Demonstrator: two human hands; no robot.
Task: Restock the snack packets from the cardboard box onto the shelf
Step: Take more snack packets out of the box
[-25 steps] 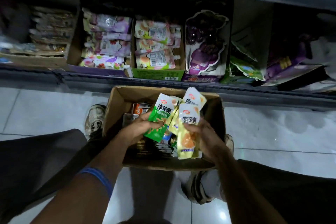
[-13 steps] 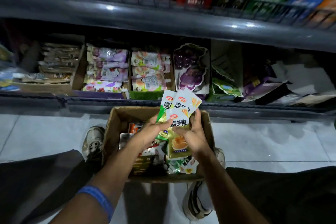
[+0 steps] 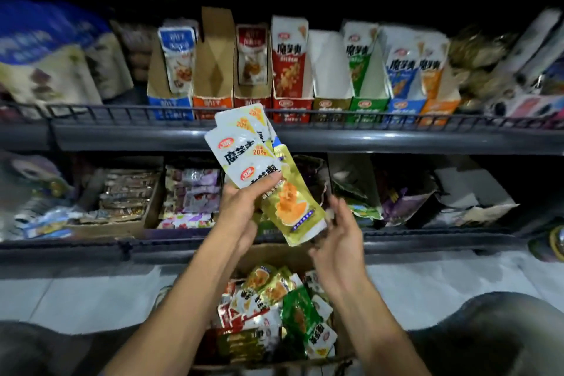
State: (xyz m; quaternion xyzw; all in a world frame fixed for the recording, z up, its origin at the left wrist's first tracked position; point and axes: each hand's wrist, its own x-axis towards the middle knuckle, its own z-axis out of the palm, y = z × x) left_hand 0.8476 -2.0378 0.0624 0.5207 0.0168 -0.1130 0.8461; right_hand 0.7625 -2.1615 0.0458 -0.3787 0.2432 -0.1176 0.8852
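A: What did the room look like?

B: A dim shop aisle with a pale tiled floor (image 3: 91,299). A dark metal shelf (image 3: 396,137) with a wire rail carried upright display cartons (image 3: 290,70) of packets; a lower tier (image 3: 183,241) held open trays of sweets.

A: And the hands?

B: The left hand (image 3: 241,207) gripped a fanned bunch of snack packets (image 3: 253,159), raised in front of the shelf edge. The right hand (image 3: 338,235) hovered beside them, fingers loose, holding nothing. Below sat the cardboard box (image 3: 274,253), filled with more packets.
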